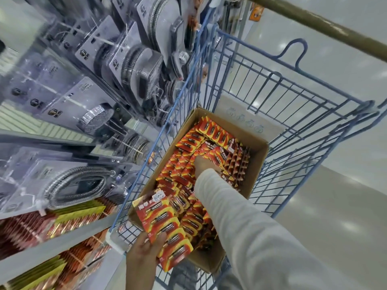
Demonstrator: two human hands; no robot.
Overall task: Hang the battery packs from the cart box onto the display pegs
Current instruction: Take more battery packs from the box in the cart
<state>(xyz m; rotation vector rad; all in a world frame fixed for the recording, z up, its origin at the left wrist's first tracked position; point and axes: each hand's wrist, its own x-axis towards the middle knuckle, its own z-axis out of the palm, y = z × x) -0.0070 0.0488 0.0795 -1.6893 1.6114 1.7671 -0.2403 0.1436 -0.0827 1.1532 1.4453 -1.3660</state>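
One blue wire cart (pixel 289 105), centre-right, carries a brown cardboard box (pixel 258 164) heaped with red-and-yellow battery packs (pixel 184 170). Gathering seems the step: left hand (pixel 144 254), bottom centre, clamps a fanned stack (pixel 163 220); right hand (pixel 206 164) digs in, fingers hidden. Next, turn to the lower-left display (pixel 69 222).
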